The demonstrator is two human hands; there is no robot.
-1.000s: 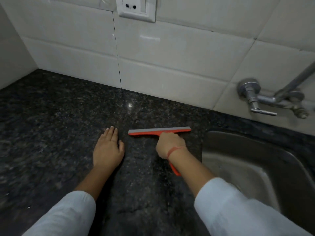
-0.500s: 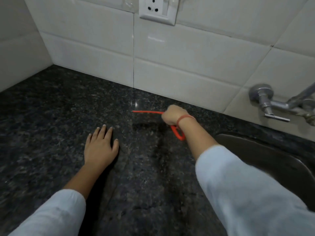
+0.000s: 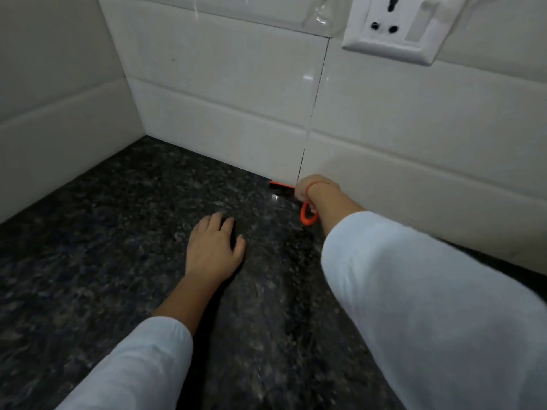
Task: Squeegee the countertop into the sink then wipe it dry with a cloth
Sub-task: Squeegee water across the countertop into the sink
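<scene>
My right hand [image 3: 313, 189] grips the orange squeegee [image 3: 281, 187] by its handle, whose looped end [image 3: 307, 216] sticks out below my wrist. The blade sits against the foot of the white tiled back wall, on the dark speckled granite countertop [image 3: 118, 232]. Only the blade's left part shows; my hand hides the remainder. My left hand [image 3: 214, 250] lies flat, palm down, on the countertop in front of the squeegee and to its left. The sink and the cloth are out of view.
White tiled walls [image 3: 222, 99] meet in a corner at the back left. A white wall socket [image 3: 393, 28] sits high on the back wall at the right. My white sleeves fill the bottom of the view.
My right hand has pushed the squeegee away from me, up to the back wall. The view has swung left, so the sink and tap have dropped out of sight. My left hand stays flat.
</scene>
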